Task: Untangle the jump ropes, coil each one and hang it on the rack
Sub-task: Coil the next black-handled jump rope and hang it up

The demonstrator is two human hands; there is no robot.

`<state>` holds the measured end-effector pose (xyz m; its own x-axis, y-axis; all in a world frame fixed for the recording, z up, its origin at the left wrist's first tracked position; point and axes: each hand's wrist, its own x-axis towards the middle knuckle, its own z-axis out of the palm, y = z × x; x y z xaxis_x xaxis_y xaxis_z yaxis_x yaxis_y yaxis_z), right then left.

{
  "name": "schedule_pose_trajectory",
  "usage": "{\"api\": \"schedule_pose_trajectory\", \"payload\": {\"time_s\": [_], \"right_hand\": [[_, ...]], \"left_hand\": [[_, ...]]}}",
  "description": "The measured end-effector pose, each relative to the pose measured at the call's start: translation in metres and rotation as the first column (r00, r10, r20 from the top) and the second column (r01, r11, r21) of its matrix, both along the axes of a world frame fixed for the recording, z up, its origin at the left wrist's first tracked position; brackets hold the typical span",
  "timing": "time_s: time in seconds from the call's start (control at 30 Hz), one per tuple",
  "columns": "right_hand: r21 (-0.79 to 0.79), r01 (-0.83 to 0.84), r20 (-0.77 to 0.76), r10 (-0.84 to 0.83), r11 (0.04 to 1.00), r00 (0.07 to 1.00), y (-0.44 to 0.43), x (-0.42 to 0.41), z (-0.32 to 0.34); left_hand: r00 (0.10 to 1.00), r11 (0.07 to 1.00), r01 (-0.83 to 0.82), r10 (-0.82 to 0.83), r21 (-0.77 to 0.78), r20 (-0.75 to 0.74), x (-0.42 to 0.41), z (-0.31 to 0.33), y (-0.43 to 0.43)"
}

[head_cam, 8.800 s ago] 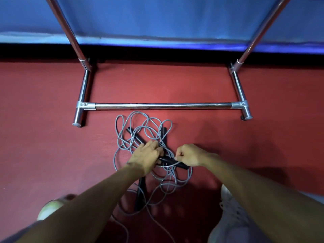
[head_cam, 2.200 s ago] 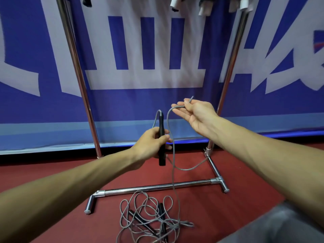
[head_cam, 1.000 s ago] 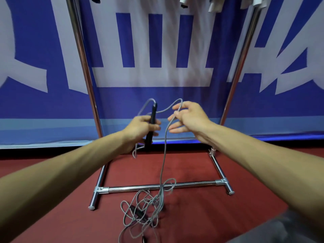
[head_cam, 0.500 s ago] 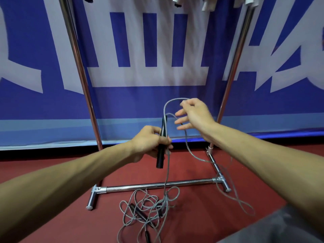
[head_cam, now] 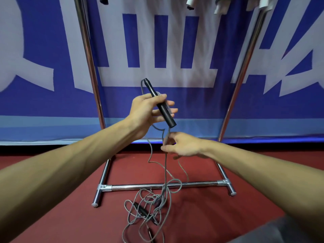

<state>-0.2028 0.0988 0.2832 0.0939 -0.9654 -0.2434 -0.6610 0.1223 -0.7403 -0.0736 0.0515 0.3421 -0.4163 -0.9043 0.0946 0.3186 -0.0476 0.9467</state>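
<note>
Both hands work one grey cord: left hand loosely closed around its black handle, right hand pinching it below.

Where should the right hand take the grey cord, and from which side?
Grip the cord on its straight hanging stretch just below the black handle, coming from the right: there it runs taut and single, clear of the tangle on the floor. The right hand pinches there.

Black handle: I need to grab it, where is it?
The black handle is mid-frame, tilted in the left hand, just above the right hand.
</note>
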Motion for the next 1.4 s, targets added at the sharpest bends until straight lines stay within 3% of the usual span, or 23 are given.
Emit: {"api": "schedule_pose_trajectory", "payload": {"time_s": [0.13,0.27,0.37,0.47,0.57,0.73,0.83,1.0,1.17,1.27,1.4], "right_hand": [[-0.025,0.128,0.054,-0.126,0.991,0.991,-0.005,0.001,0.003],[-0.168,0.348,0.215,-0.31,0.922,0.926,-0.011,-0.004,0.011],[-0.205,0.442,0.38,-0.345,0.873,0.858,-0.011,-0.006,0.023],[-0.202,0.551,0.514,-0.391,0.81,0.763,-0.011,-0.01,0.035],[-0.15,0.636,0.627,-0.424,0.757,0.654,-0.01,-0.018,0.042],[-0.083,0.672,0.716,-0.425,0.736,0.554,-0.006,-0.027,0.046],[-0.016,0.626,0.74,-0.412,0.779,0.532,-0.005,-0.03,0.044],[0.061,0.458,0.512,-0.421,0.887,0.749,0.001,-0.034,0.031],[0.112,0.149,0.317,-0.177,0.983,0.932,0.008,-0.03,0.017],[0.168,-0.008,0.197,-0.026,0.986,0.98,0.016,-0.025,0.008],[0.132,-0.009,0.206,-0.018,0.991,0.978,0.018,-0.019,0.001]], "left_hand": [[0.997,0.998,-0.06,0.061,-0.019,0.045,0.003,-0.008,-0.005],[0.881,0.97,-0.172,0.23,-0.174,0.413,0.008,-0.033,-0.02],[0.783,0.995,0.0,0.064,-0.102,0.619,0.015,-0.057,-0.02],[0.718,0.978,0.206,-0.178,0.039,0.673,0.019,-0.07,-0.014],[0.65,0.93,0.361,-0.304,0.068,0.697,0.013,-0.073,-0.004],[0.72,0.946,0.322,-0.23,-0.023,0.654,0.0,-0.072,0.006],[0.821,0.978,0.201,-0.138,-0.054,0.554,-0.007,-0.066,0.01],[0.95,0.998,0.001,0.017,-0.057,0.311,-0.012,-0.032,0.005],[0.996,1.0,0.019,-0.018,-0.003,0.083,-0.011,-0.007,0.004],[0.995,0.996,0.028,-0.02,0.082,-0.096,-0.008,0.002,0.003],[0.969,0.995,-0.018,0.042,0.103,-0.243,0.004,0.02,-0.003]]}}
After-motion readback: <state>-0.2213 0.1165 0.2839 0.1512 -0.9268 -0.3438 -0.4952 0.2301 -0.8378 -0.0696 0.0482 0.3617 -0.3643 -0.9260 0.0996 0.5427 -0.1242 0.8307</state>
